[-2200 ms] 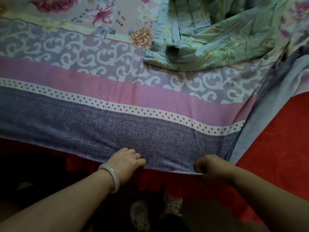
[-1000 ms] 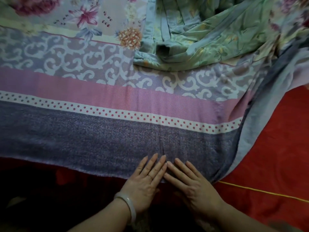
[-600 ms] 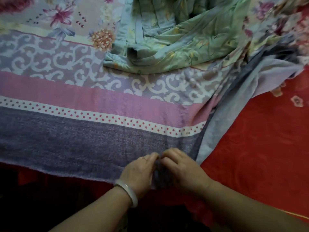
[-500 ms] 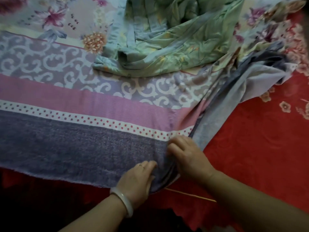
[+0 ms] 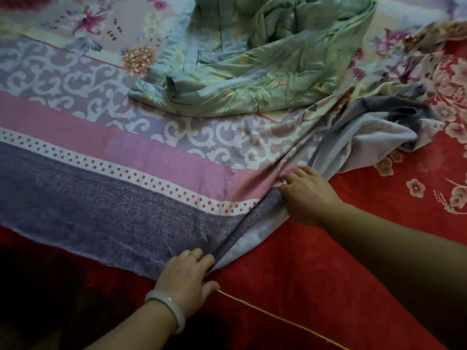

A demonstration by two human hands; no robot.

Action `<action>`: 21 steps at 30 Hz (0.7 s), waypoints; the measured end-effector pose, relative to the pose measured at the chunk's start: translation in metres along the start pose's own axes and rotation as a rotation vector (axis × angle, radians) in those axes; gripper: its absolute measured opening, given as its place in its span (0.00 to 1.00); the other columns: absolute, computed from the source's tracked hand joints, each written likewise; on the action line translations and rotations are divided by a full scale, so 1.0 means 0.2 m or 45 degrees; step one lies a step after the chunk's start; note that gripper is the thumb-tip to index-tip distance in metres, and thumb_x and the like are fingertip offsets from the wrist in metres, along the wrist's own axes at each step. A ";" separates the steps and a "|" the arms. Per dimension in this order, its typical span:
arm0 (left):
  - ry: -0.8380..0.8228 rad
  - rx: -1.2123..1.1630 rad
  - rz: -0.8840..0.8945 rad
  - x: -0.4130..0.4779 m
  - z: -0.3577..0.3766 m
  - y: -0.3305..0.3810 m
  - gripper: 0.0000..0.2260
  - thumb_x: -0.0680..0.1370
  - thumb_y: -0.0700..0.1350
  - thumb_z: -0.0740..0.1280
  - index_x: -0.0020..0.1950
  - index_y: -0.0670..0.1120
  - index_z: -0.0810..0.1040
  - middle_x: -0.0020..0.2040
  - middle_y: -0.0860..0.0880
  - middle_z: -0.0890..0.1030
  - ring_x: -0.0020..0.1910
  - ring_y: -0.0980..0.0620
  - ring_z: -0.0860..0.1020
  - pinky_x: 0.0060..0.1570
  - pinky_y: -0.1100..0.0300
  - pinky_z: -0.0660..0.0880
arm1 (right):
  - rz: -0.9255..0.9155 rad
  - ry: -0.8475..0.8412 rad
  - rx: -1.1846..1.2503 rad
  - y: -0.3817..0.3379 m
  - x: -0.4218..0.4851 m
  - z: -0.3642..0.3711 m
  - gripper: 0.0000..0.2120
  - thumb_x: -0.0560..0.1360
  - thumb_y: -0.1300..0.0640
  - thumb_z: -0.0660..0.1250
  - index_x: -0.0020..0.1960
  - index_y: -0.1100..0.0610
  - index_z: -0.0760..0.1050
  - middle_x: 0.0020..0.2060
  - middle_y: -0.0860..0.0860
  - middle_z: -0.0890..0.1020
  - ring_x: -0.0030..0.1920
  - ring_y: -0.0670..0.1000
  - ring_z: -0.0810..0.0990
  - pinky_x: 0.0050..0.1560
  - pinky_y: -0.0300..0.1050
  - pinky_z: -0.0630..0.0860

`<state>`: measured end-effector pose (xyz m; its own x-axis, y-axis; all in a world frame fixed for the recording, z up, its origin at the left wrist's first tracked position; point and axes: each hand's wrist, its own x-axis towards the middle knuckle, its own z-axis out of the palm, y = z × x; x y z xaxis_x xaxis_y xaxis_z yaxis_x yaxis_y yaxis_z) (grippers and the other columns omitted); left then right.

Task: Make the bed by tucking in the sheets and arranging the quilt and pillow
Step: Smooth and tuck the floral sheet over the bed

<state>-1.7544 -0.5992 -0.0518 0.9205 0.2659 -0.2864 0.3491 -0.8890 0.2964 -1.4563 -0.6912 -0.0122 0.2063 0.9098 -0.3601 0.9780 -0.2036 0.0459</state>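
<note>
A banded sheet [image 5: 121, 213] lies spread over most of the bed. From the near edge inward it runs through a speckled purple band, a white strip with red dots, a pink band, a band of white scrolls on lilac, and then a flowered field toward the far side. Its near hem hangs just over the near edge of the bed. Its right part is not spread flat. It is gathered into diagonal folds and turned over, so the pale underside shows in a rumpled heap toward the bed's right side.

The left hand [image 5: 187, 276] is at the near edge. Its fingers are curled over the purple band where a diagonal crease meets the hem, and they grip the cloth there. A pale bangle [image 5: 168, 311] sits on that wrist and a ring [image 5: 193, 255] on one finger. The right hand [image 5: 309, 195] is farther in along the same crease, with bent fingers dug into the gathered fold of the pink band, holding it.

A crumpled green quilt [image 5: 265, 72] lies in a heap on the sheet near the far edge, apart from both hands. To the right of the sheet a red bed cover [image 5: 366, 248] with pale flower motifs is exposed. A yellow cord [image 5: 278, 318] runs along it, starting beside the left thumb.
</note>
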 end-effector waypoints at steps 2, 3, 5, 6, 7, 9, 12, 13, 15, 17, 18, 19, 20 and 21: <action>-0.002 0.011 -0.047 0.00 0.00 0.02 0.19 0.54 0.57 0.80 0.34 0.55 0.73 0.34 0.55 0.72 0.30 0.54 0.75 0.25 0.60 0.72 | 0.045 -0.212 -0.082 0.00 -0.03 -0.02 0.11 0.70 0.54 0.66 0.51 0.54 0.79 0.49 0.53 0.79 0.53 0.56 0.77 0.60 0.49 0.68; -0.008 0.012 -0.058 0.00 0.00 0.03 0.19 0.53 0.55 0.81 0.32 0.55 0.74 0.34 0.55 0.72 0.30 0.54 0.75 0.24 0.60 0.72 | 0.082 -0.292 -0.088 0.00 -0.06 -0.01 0.11 0.72 0.53 0.63 0.53 0.53 0.78 0.51 0.52 0.78 0.54 0.55 0.78 0.56 0.48 0.70; -0.030 0.037 -0.052 -0.01 0.01 0.04 0.18 0.51 0.54 0.82 0.30 0.55 0.74 0.34 0.55 0.72 0.30 0.55 0.75 0.24 0.61 0.71 | 0.158 -0.381 0.027 0.01 -0.12 0.01 0.11 0.74 0.54 0.62 0.54 0.52 0.78 0.52 0.52 0.78 0.52 0.54 0.79 0.50 0.47 0.74; -0.036 0.059 -0.037 -0.01 0.00 0.05 0.18 0.50 0.54 0.82 0.30 0.55 0.75 0.34 0.55 0.72 0.30 0.55 0.75 0.24 0.61 0.71 | 0.193 -0.421 0.087 0.02 -0.16 0.03 0.10 0.74 0.55 0.61 0.53 0.51 0.78 0.52 0.51 0.78 0.52 0.54 0.80 0.47 0.47 0.75; -0.031 0.076 -0.010 -0.01 0.00 0.05 0.17 0.50 0.53 0.82 0.29 0.55 0.76 0.34 0.55 0.72 0.29 0.55 0.75 0.25 0.61 0.70 | 0.215 -0.462 0.117 0.02 -0.20 0.04 0.10 0.73 0.55 0.61 0.52 0.50 0.78 0.52 0.51 0.79 0.52 0.54 0.80 0.45 0.46 0.75; -0.001 0.109 0.082 -0.02 0.00 0.06 0.13 0.54 0.52 0.79 0.29 0.54 0.76 0.33 0.54 0.72 0.29 0.54 0.74 0.26 0.61 0.69 | 0.242 -0.528 0.127 0.02 -0.28 0.08 0.10 0.73 0.55 0.61 0.52 0.50 0.77 0.51 0.50 0.80 0.52 0.54 0.81 0.44 0.46 0.74; 0.046 0.197 0.240 -0.05 0.03 0.06 0.04 0.63 0.50 0.66 0.29 0.53 0.77 0.34 0.54 0.73 0.31 0.54 0.72 0.34 0.61 0.66 | 0.263 -0.567 0.126 -0.01 -0.43 0.16 0.11 0.73 0.54 0.62 0.54 0.51 0.78 0.52 0.51 0.81 0.53 0.55 0.81 0.45 0.45 0.74; 0.040 0.211 0.286 -0.07 0.05 0.06 0.04 0.64 0.49 0.65 0.30 0.53 0.77 0.34 0.54 0.73 0.32 0.54 0.73 0.36 0.61 0.64 | 0.275 -0.597 0.144 -0.03 -0.48 0.19 0.12 0.73 0.54 0.62 0.54 0.51 0.78 0.52 0.52 0.81 0.53 0.55 0.81 0.45 0.45 0.74; 0.010 0.233 0.358 -0.08 0.06 0.05 0.04 0.62 0.48 0.72 0.32 0.53 0.78 0.36 0.53 0.74 0.33 0.53 0.73 0.37 0.60 0.67 | 0.281 -0.664 0.195 -0.06 -0.57 0.23 0.13 0.72 0.56 0.61 0.54 0.51 0.79 0.52 0.51 0.82 0.52 0.54 0.81 0.43 0.44 0.73; -0.047 0.233 0.394 -0.09 0.05 0.06 0.11 0.57 0.46 0.78 0.32 0.53 0.78 0.37 0.53 0.75 0.33 0.53 0.73 0.34 0.61 0.70 | 0.274 -0.699 0.247 -0.10 -0.66 0.27 0.13 0.71 0.59 0.62 0.52 0.51 0.80 0.49 0.50 0.83 0.50 0.53 0.82 0.43 0.44 0.76; -0.048 0.235 0.416 -0.10 0.05 0.06 0.12 0.56 0.45 0.80 0.33 0.53 0.79 0.37 0.53 0.75 0.32 0.53 0.73 0.33 0.61 0.70 | 0.279 -0.702 0.273 -0.12 -0.71 0.29 0.12 0.71 0.60 0.62 0.51 0.52 0.80 0.48 0.50 0.83 0.50 0.53 0.82 0.43 0.44 0.76; -0.061 0.230 0.437 -0.09 0.03 0.06 0.13 0.55 0.45 0.80 0.33 0.52 0.79 0.37 0.53 0.75 0.32 0.53 0.74 0.33 0.62 0.71 | 0.281 -0.704 0.299 -0.13 -0.73 0.30 0.11 0.71 0.60 0.62 0.49 0.52 0.80 0.47 0.51 0.83 0.49 0.53 0.82 0.42 0.43 0.75; -0.078 0.220 0.453 -0.09 0.02 0.07 0.13 0.55 0.44 0.80 0.33 0.52 0.79 0.37 0.52 0.76 0.32 0.53 0.74 0.33 0.62 0.71 | 0.292 -0.707 0.328 -0.15 -0.77 0.32 0.09 0.71 0.60 0.62 0.46 0.53 0.79 0.47 0.52 0.83 0.49 0.53 0.82 0.40 0.43 0.74; -0.092 0.219 0.480 -0.10 0.02 0.08 0.13 0.55 0.44 0.80 0.33 0.52 0.79 0.38 0.52 0.76 0.33 0.53 0.74 0.33 0.62 0.71 | 0.306 -0.718 0.350 -0.18 -0.80 0.33 0.08 0.71 0.60 0.62 0.44 0.52 0.79 0.46 0.52 0.83 0.48 0.53 0.82 0.39 0.42 0.72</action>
<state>-1.7675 -0.6189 -0.0446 0.9613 -0.1112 -0.2523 -0.0496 -0.9699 0.2383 -1.5261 -0.8543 -0.0176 0.2961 0.5144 -0.8048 0.8478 -0.5296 -0.0265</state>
